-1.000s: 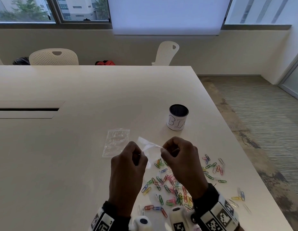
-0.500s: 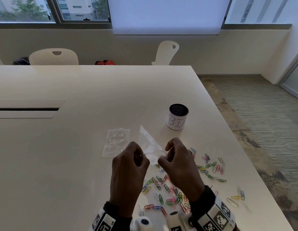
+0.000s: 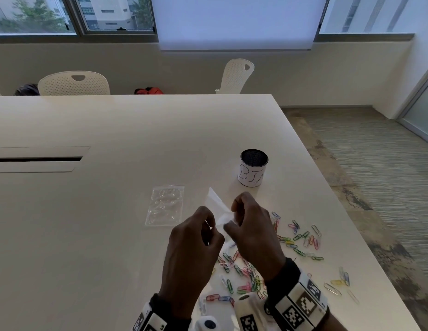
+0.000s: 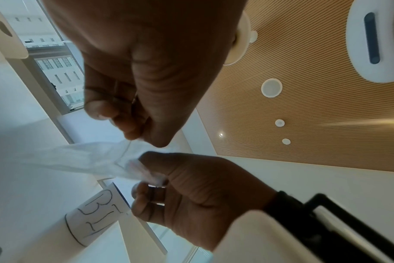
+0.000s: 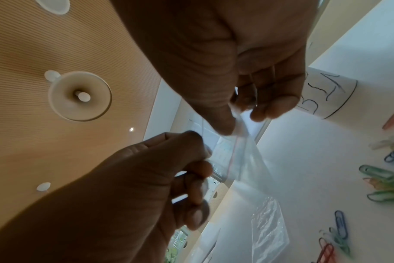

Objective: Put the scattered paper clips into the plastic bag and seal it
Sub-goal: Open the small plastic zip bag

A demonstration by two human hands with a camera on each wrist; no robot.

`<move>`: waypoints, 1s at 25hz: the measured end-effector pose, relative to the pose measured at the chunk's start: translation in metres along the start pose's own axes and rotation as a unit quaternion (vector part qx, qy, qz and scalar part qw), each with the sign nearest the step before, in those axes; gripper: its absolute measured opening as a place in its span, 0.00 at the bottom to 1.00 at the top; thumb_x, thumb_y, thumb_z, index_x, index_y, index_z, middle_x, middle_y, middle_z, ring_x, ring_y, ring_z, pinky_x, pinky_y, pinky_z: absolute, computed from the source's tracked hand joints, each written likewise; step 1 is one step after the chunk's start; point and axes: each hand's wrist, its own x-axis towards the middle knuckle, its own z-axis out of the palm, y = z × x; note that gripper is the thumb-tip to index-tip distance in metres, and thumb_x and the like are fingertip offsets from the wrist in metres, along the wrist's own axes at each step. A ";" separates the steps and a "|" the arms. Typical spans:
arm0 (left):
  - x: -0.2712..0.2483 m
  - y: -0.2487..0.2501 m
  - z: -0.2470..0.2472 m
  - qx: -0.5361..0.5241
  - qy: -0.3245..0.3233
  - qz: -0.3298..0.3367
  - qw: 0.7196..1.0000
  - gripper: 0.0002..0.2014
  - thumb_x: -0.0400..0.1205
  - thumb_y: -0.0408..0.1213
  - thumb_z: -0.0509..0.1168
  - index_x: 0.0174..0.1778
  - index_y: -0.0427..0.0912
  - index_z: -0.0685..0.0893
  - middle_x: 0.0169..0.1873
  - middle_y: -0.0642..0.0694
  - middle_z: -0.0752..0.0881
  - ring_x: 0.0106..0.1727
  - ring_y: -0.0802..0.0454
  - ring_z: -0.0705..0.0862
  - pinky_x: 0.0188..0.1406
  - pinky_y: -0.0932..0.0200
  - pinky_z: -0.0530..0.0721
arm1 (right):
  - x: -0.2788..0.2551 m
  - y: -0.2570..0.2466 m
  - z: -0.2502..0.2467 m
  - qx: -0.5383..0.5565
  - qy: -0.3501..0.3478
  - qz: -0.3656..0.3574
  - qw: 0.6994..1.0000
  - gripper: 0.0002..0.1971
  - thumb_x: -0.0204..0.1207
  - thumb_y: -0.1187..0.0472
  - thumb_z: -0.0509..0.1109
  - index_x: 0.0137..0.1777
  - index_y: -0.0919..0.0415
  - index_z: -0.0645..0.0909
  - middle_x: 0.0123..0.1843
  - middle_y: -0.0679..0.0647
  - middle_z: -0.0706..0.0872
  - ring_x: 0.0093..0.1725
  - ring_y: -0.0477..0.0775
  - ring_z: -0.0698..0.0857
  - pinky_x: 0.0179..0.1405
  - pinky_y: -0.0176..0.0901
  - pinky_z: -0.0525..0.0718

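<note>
Both hands hold a small clear plastic bag (image 3: 215, 201) above the white table (image 3: 112, 211). My left hand (image 3: 209, 225) pinches one side of the bag's mouth, my right hand (image 3: 232, 218) the other. The bag's far end points away from me, toward the cup. The left wrist view has the left hand (image 4: 144, 138) and right hand (image 4: 151, 176) pinching the bag (image 4: 79, 156) close together. The right wrist view shows the same pinch by the right hand (image 5: 241, 119) and left hand (image 5: 202, 156) on the bag (image 5: 247, 160). Coloured paper clips (image 3: 250, 275) lie scattered below and right of my hands.
A second clear bag (image 3: 165, 206) lies flat left of my hands. A black mesh cup labelled BIN (image 3: 252, 172) stands beyond them. More clips (image 3: 301, 237) spread toward the table's right edge (image 3: 351, 235). A cable slot (image 3: 38, 159) sits far left; white chairs (image 3: 74, 83) stand behind.
My right hand has moved left, closer to the left hand. The bag has swung from lying across between the hands to pointing away from me.
</note>
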 end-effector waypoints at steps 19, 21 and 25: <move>0.007 -0.004 -0.008 -0.007 0.057 -0.045 0.997 0.09 0.82 0.34 0.74 0.46 0.49 0.79 0.25 0.57 0.86 0.28 0.65 0.88 0.30 0.77 0.79 | -0.001 -0.006 -0.012 0.072 -0.074 0.008 0.995 0.12 0.77 0.60 0.80 0.50 0.53 0.78 0.43 0.52 0.88 0.34 0.50 0.93 0.38 0.43 0.95; 0.008 -0.005 -0.009 -0.004 0.062 -0.044 0.997 0.08 0.83 0.36 0.74 0.47 0.49 0.80 0.27 0.58 0.86 0.28 0.66 0.87 0.30 0.78 0.80 | -0.001 -0.008 -0.013 0.083 -0.054 0.010 0.995 0.10 0.77 0.63 0.80 0.48 0.54 0.80 0.41 0.52 0.89 0.35 0.47 0.93 0.37 0.40 0.94; 0.004 -0.016 -0.026 0.003 0.021 0.012 1.000 0.25 0.76 0.64 0.73 0.62 0.54 0.80 0.48 0.61 0.85 0.41 0.64 0.85 0.38 0.72 0.79 | 0.004 -0.009 -0.025 0.097 -0.026 0.010 0.995 0.08 0.77 0.63 0.80 0.44 0.54 0.83 0.39 0.50 0.91 0.34 0.44 0.93 0.37 0.36 0.93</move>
